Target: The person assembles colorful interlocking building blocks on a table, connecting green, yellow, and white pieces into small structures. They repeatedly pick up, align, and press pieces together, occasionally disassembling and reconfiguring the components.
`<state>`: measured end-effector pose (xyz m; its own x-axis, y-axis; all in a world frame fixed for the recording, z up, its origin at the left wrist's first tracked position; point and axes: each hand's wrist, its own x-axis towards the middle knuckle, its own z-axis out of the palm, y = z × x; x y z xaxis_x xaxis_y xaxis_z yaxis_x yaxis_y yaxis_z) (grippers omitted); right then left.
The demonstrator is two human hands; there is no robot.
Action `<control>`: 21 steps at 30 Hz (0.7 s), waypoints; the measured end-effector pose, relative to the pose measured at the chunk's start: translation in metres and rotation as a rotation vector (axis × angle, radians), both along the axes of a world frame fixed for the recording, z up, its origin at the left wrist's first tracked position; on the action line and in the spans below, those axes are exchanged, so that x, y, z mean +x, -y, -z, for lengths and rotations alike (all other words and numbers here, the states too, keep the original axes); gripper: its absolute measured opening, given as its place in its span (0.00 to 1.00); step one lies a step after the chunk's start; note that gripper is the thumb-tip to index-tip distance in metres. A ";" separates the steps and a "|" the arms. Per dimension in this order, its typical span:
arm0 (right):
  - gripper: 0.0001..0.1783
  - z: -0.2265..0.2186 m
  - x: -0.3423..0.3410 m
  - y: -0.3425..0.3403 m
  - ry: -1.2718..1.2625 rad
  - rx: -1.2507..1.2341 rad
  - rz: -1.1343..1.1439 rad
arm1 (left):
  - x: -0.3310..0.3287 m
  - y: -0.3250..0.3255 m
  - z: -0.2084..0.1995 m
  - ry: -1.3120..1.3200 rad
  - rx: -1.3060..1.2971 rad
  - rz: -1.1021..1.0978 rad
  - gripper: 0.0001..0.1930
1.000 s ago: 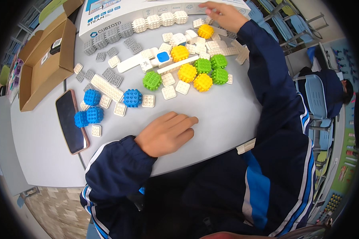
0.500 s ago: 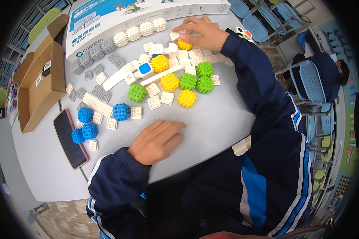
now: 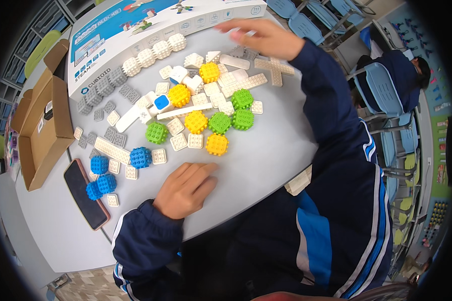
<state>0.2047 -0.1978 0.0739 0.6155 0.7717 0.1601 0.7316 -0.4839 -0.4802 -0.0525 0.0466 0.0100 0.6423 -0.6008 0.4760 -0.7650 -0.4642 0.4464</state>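
My right hand (image 3: 268,37) hovers over the far side of the table with fingers stretched out and nothing in them. Below it are a grey piece (image 3: 243,52) and a white cross-shaped plate (image 3: 275,70). A yellow studded cube block (image 3: 209,72) stands among white pieces to its lower left. My left hand (image 3: 185,190) rests on the near tabletop, fingers loosely bent and apart, holding nothing visible. Just beyond it lie a yellow block (image 3: 217,144), green blocks (image 3: 219,122) and white square plates (image 3: 178,142). A blue block (image 3: 140,157) sits to its upper left.
A large white box (image 3: 160,25) spans the table's back, with a row of white and grey blocks (image 3: 104,85) along it. At left are an open cardboard box (image 3: 45,135) and a phone (image 3: 85,195) beside blue blocks. A person sits beyond a blue chair (image 3: 381,95).
My right hand has let go of the white piece by the yellow block and moved up and away, opening. My left hand stays on the table. The view has shifted slightly.
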 end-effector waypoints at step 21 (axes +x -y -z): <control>0.39 0.046 0.024 0.096 -0.299 0.004 0.267 | 0.003 0.002 -0.001 -0.053 -0.013 -0.015 0.11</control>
